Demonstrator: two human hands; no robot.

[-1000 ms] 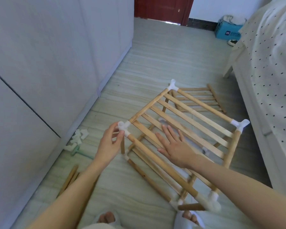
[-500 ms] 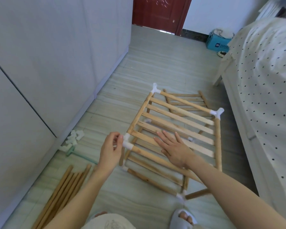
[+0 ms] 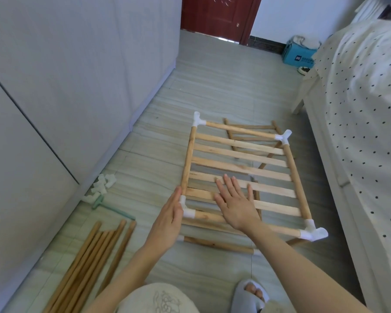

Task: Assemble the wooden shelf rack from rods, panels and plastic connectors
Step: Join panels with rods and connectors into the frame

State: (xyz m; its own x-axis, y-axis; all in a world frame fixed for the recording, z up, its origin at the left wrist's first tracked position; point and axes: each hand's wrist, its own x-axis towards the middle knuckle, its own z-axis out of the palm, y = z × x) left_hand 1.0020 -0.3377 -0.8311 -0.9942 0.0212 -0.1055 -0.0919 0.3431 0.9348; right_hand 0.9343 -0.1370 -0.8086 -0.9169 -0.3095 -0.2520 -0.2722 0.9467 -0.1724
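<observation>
A partly built wooden rack (image 3: 242,168) stands on the floor, its slatted top panel framed by rods with white plastic connectors at the corners. My right hand (image 3: 234,203) lies flat, fingers straight, on the near slats. My left hand (image 3: 168,216) presses with straight fingers against the near left corner connector (image 3: 186,210). The other corner connectors sit at the far left (image 3: 198,119), far right (image 3: 283,136) and near right (image 3: 313,231). A lower frame rod (image 3: 217,243) runs under the near edge.
A bundle of loose wooden rods (image 3: 88,263) lies at the lower left. Spare white connectors (image 3: 102,186) and a green mallet (image 3: 108,207) sit by the grey cabinet. A second slatted panel (image 3: 251,132) lies behind the rack. A bed (image 3: 359,132) borders the right.
The rack has swung to lie squarer to me. My left hand let go of the corner connector's top and now presses flat against its side. My right hand stays flat on the slats.
</observation>
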